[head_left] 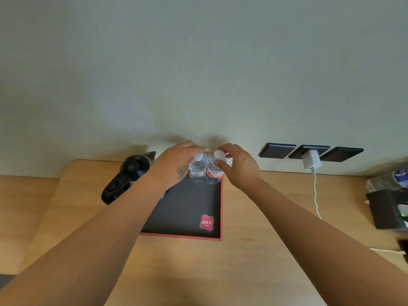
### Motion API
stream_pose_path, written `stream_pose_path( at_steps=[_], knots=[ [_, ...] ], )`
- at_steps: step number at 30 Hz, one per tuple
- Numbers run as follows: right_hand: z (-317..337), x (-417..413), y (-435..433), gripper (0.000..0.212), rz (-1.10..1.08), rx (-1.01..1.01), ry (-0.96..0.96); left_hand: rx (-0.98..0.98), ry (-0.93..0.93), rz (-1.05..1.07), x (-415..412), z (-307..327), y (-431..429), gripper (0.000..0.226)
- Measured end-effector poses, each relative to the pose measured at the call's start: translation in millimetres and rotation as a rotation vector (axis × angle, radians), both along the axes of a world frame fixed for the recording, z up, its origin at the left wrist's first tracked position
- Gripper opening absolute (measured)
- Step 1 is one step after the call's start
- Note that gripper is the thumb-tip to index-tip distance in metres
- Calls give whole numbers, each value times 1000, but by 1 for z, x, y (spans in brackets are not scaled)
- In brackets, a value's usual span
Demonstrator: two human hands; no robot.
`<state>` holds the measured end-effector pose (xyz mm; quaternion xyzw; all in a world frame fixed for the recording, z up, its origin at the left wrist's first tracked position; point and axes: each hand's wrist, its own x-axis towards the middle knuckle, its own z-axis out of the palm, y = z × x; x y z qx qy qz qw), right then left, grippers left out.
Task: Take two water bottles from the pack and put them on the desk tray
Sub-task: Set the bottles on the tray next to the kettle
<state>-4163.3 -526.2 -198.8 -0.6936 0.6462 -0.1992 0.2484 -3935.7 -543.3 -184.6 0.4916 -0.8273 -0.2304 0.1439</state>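
Observation:
Two clear water bottles with white caps and red labels stand upright side by side at the far right corner of a black tray [187,208] with a red rim. My left hand [174,162] curls around the neck of the left bottle [197,171]. My right hand [239,166] has thumb and fingers around the cap of the right bottle [213,173]. Whether the bottles' bases rest on the tray floor is hard to tell. The tray bears a red logo patch [206,222] near its front right.
A black electric kettle [125,175] stands left of the tray. Wall sockets [309,152] hold a white charger [311,161] whose cable [316,195] runs down onto the wooden desk [254,239]. A black tissue box [386,208] and a plastic-wrapped bottle pack [390,177] sit at the right edge.

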Motion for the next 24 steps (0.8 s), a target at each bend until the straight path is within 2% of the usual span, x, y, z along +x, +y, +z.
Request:
stream_pose_path(
  at_steps=[7,13,24],
  knots=[
    [-3,-4,0,31,-29,28,-49,-41,-80,69,-4,-7,-2,28],
    [-4,-2,-1,28,-82,46,-96,-40,-100,150,-10,-7,1,22],
    [-11,2,2,26,-113,17,-81,8,-80,266,-21,0,10,25]
  ],
)
